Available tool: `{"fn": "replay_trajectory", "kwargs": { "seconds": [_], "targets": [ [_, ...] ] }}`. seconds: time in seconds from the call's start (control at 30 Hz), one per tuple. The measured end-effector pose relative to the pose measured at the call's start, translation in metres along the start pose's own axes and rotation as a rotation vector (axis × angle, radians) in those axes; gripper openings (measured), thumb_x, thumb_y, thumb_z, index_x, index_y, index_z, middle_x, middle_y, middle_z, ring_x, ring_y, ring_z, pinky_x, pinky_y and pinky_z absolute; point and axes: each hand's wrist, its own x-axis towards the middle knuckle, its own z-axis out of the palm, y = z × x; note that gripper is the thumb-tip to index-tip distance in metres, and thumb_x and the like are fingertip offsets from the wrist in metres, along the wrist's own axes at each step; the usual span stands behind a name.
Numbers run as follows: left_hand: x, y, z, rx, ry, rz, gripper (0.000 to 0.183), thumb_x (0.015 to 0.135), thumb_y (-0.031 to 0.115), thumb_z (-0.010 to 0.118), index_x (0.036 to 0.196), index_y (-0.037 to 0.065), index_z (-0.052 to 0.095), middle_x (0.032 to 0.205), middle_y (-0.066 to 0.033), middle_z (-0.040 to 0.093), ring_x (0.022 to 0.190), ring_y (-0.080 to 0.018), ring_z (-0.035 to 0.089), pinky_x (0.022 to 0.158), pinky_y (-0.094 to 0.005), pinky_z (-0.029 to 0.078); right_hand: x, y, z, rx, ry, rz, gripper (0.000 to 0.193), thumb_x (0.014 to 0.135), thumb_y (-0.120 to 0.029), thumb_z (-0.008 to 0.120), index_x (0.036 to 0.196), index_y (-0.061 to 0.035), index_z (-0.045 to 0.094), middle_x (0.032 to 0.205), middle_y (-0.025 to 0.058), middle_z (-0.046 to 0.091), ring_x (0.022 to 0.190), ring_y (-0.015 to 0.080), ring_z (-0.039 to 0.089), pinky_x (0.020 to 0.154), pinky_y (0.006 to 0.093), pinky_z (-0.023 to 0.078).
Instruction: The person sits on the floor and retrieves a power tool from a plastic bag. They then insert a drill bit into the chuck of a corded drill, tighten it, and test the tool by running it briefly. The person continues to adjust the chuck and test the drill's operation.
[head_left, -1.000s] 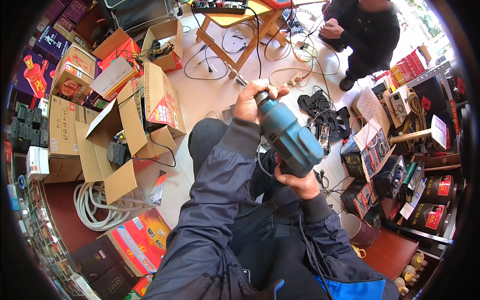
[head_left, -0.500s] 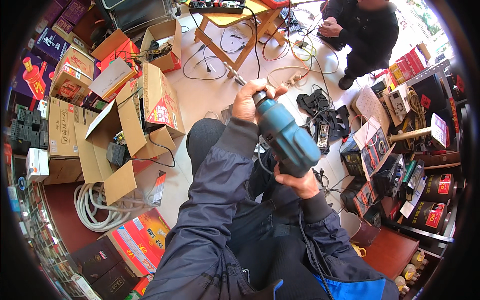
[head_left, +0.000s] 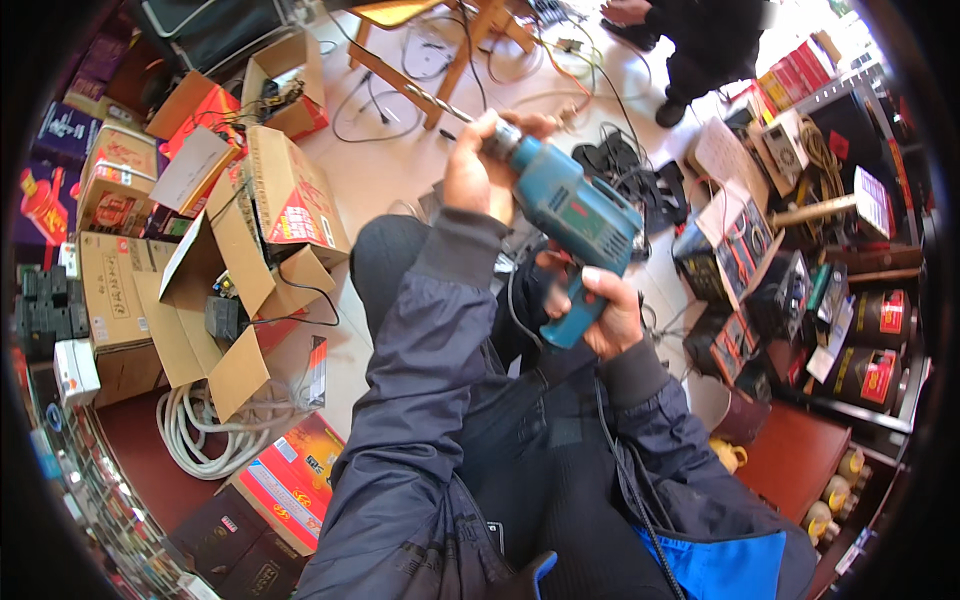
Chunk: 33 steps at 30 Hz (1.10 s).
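Observation:
A teal power drill (head_left: 575, 210) is held slantwise above my lap, its spiral drill bit (head_left: 436, 102) pointing up and to the left. My left hand (head_left: 470, 172) is closed about the metal chuck (head_left: 503, 142) at its front, fingers partly hidden behind it. Around the pistol grip, my right hand (head_left: 612, 312) is wrapped, with the thumb on the upper part of the handle near the trigger area. A dark cord (head_left: 604, 440) runs down over my jacket below the right hand.
Opened cardboard boxes (head_left: 215, 335) and coiled grey hose (head_left: 190, 440) lie to the left. Cables (head_left: 385, 110) trail over the floor around a wooden stand (head_left: 462, 60). Another person (head_left: 700, 50) stands at the far right. Tool cases (head_left: 735, 265) and shelves line the right side.
The drill has rolled over, so its side and handle now show, and its bit has shifted left. My right hand has turned with the grip. The whole view has shifted slightly.

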Motion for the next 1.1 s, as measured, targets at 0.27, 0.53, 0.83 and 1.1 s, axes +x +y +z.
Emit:
{"fn": "replay_trajectory", "kwargs": {
  "seconds": [0.27, 0.53, 0.83, 1.1],
  "targets": [
    [0.003, 0.000, -0.010, 0.065, 0.064, 0.083, 0.032, 0.107, 0.033, 0.059, 0.107, 0.001, 0.064, 0.113, -0.0244, 0.074, 0.120, -0.0388, 0.068, 0.107, -0.0505, 0.052, -0.001, -0.005, 0.008, -0.064, 0.161, -0.061, 0.045, 0.089, -0.013, 0.071, 0.129, 0.0045, 0.060, 0.117, 0.0214, 0.066, 0.080, 0.0252, 0.070, 0.075, 0.0399, 0.064],
    [0.002, 0.001, -0.010, 0.080, 0.044, 0.074, 0.032, 0.106, 0.032, 0.061, 0.109, 0.001, 0.064, 0.114, -0.0230, 0.074, 0.120, -0.0370, 0.069, 0.107, -0.0498, 0.051, 0.001, -0.006, 0.012, -0.161, 0.249, -0.034, 0.037, 0.091, -0.016, 0.073, 0.121, 0.0024, 0.064, 0.106, 0.0162, 0.069, 0.077, 0.0238, 0.069, 0.070, 0.0368, 0.061],
    [-0.006, -0.008, 0.001, 0.303, -0.061, 0.133, 0.034, 0.106, 0.033, 0.060, 0.118, 0.001, 0.065, 0.120, -0.0214, 0.073, 0.114, -0.0307, 0.068, 0.107, -0.0453, 0.051, 0.010, -0.001, 0.006, -0.425, 0.471, -0.163, 0.033, 0.088, -0.014, 0.082, 0.112, -0.0028, 0.063, 0.085, 0.0074, 0.065, 0.065, 0.0183, 0.067, 0.059, 0.0326, 0.060],
    [-0.011, -0.011, 0.010, 0.269, -0.072, 0.129, 0.048, 0.106, 0.043, 0.056, 0.123, -0.001, 0.065, 0.125, -0.0241, 0.071, 0.118, -0.0317, 0.067, 0.109, -0.0465, 0.049, 0.013, 0.001, 0.001, -0.512, 0.491, -0.229, 0.031, 0.085, -0.012, 0.081, 0.110, -0.0021, 0.065, 0.085, 0.0070, 0.066, 0.060, 0.0169, 0.064, 0.056, 0.0316, 0.058]
  ]
}}
